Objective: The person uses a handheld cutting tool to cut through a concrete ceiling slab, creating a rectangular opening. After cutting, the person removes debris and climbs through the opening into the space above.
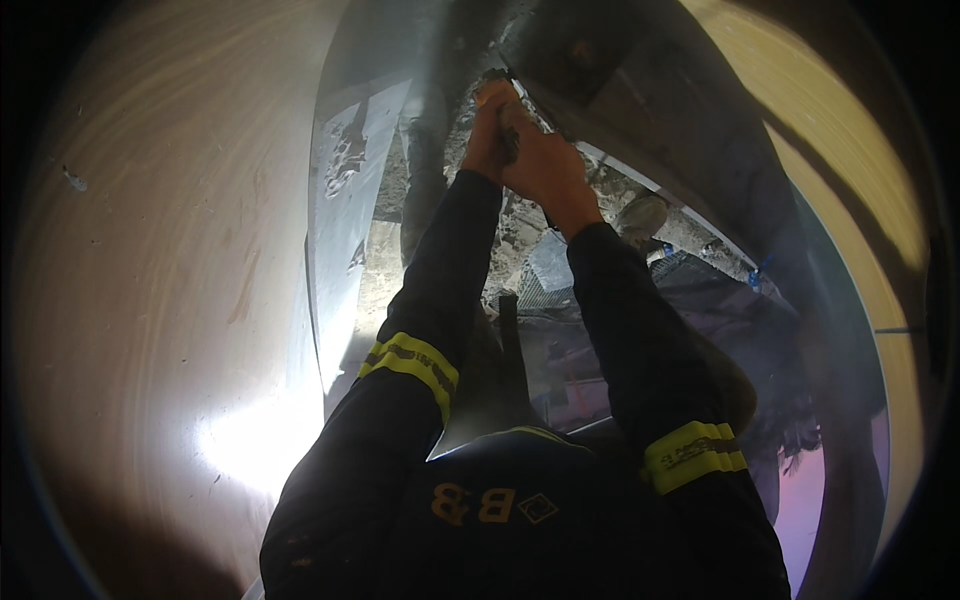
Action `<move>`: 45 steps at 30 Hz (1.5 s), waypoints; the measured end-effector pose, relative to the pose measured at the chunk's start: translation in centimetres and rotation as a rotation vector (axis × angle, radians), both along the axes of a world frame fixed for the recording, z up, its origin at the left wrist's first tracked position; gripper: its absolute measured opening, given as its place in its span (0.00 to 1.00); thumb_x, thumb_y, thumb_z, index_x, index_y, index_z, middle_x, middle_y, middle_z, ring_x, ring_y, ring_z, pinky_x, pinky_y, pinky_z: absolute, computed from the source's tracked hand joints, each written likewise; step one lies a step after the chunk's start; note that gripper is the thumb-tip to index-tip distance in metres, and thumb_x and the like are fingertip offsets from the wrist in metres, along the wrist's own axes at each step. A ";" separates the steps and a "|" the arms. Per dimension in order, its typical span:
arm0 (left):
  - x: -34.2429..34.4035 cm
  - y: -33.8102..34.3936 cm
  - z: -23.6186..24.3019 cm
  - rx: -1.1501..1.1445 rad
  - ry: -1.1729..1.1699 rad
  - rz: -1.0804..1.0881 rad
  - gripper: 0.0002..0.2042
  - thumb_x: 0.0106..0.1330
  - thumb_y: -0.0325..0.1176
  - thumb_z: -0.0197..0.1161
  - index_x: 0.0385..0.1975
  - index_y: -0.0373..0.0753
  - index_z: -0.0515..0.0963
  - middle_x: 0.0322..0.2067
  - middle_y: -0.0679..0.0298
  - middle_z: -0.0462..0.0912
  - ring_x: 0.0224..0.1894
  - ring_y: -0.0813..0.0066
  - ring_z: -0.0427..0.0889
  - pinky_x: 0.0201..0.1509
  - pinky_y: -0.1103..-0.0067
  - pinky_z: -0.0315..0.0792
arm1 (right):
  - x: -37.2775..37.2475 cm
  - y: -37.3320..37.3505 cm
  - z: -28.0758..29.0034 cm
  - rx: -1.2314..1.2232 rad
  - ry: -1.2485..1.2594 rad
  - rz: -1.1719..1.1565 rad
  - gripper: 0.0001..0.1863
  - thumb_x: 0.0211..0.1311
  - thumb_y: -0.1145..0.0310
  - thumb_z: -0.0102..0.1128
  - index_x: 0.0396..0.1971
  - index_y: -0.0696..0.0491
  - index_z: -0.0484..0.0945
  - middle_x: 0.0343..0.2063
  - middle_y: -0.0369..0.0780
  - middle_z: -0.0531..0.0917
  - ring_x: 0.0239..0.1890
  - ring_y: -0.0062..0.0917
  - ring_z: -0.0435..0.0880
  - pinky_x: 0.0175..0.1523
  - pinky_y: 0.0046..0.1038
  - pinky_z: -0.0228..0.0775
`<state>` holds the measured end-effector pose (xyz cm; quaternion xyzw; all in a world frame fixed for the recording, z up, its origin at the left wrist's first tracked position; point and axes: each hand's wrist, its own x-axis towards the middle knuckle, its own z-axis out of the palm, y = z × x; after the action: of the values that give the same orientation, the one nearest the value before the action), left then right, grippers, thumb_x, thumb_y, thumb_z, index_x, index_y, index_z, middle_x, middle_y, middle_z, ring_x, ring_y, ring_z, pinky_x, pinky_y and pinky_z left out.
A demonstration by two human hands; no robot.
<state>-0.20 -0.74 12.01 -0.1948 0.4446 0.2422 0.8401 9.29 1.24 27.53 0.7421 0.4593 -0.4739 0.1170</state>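
Both arms, in dark sleeves with yellow reflective bands, stretch far forward, and the hands come together in the upper middle. My left hand is closed, its fingertips lit orange at the far end. Against it presses my right hand, also closed, with the fingers bent forward. Whatever they grip is hidden; only a small dark patch shows between them. Just past the fingertips is a dark, rough-edged spot. Grey, dusty rubble lies beyond and below the wrists.
A large smooth tan surface with a bright glare curves along the left, beside a scuffed grey panel. Dark sheeting slopes at the right above a pale edge strip. Black mesh and a small blue tie lie lower.
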 end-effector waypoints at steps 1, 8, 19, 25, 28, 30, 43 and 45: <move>0.3 0.0 0.3 -0.018 0.014 -0.010 0.13 0.73 0.44 0.64 0.47 0.44 0.80 0.36 0.65 0.84 0.36 0.70 0.85 0.41 0.72 0.81 | 0.1 0.0 0.0 -0.025 -0.017 0.010 0.40 0.52 0.59 0.76 0.67 0.49 0.73 0.44 0.48 0.91 0.46 0.45 0.92 0.50 0.45 0.84; 0.8 -0.3 -0.2 0.017 0.012 0.033 0.04 0.73 0.38 0.59 0.35 0.51 0.74 0.30 0.74 0.74 0.32 0.83 0.78 0.36 0.79 0.75 | 0.1 0.1 -0.1 -0.060 -0.042 0.059 0.41 0.52 0.59 0.75 0.69 0.48 0.71 0.45 0.48 0.91 0.46 0.46 0.92 0.50 0.46 0.84; 0.5 -0.5 -2.5 0.331 0.021 0.071 0.06 0.76 0.32 0.58 0.46 0.42 0.79 0.42 0.70 0.79 0.49 0.80 0.77 0.59 0.77 0.72 | 0.4 -0.8 -4.0 -0.035 -0.029 0.037 0.41 0.52 0.57 0.76 0.69 0.44 0.72 0.47 0.48 0.91 0.50 0.47 0.91 0.54 0.47 0.83; 0.1 -1.0 -4.1 0.491 0.062 0.064 0.07 0.76 0.31 0.58 0.48 0.41 0.79 0.43 0.70 0.79 0.49 0.80 0.77 0.59 0.78 0.71 | 0.4 -0.1 -4.3 -0.085 -0.013 0.063 0.38 0.54 0.56 0.73 0.67 0.45 0.74 0.49 0.47 0.90 0.51 0.46 0.91 0.56 0.47 0.83; 1.3 -0.6 -1.6 0.350 0.134 0.014 0.05 0.77 0.29 0.55 0.45 0.40 0.78 0.43 0.71 0.78 0.49 0.81 0.76 0.58 0.80 0.71 | 0.8 -0.4 -4.1 -0.075 -0.035 0.033 0.35 0.55 0.56 0.72 0.65 0.44 0.76 0.48 0.47 0.90 0.52 0.46 0.90 0.56 0.48 0.82; 1.2 -0.2 -0.9 0.249 0.096 0.033 0.05 0.77 0.29 0.54 0.43 0.40 0.78 0.42 0.72 0.77 0.48 0.82 0.76 0.58 0.80 0.70 | 0.7 -0.7 -3.6 -0.031 -0.018 0.005 0.34 0.55 0.57 0.72 0.64 0.44 0.76 0.48 0.47 0.90 0.52 0.46 0.90 0.56 0.47 0.82; 0.5 0.0 2.3 -0.029 0.043 0.009 0.12 0.73 0.45 0.62 0.46 0.46 0.78 0.36 0.67 0.81 0.35 0.74 0.84 0.40 0.75 0.80 | 0.1 -0.2 1.1 -0.036 -0.010 -0.003 0.40 0.53 0.61 0.75 0.69 0.46 0.73 0.46 0.47 0.91 0.48 0.45 0.91 0.52 0.45 0.84; 0.5 -0.2 1.9 -0.027 0.050 0.007 0.12 0.73 0.45 0.62 0.47 0.46 0.78 0.36 0.67 0.81 0.35 0.74 0.84 0.40 0.75 0.81 | 0.0 -0.2 1.1 -0.053 -0.024 0.016 0.40 0.53 0.60 0.75 0.69 0.46 0.72 0.46 0.48 0.91 0.48 0.45 0.92 0.52 0.46 0.84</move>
<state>0.30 -0.95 13.91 -0.2017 0.4681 0.2440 0.8250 9.33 1.01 28.61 0.7407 0.4509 -0.4762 0.1459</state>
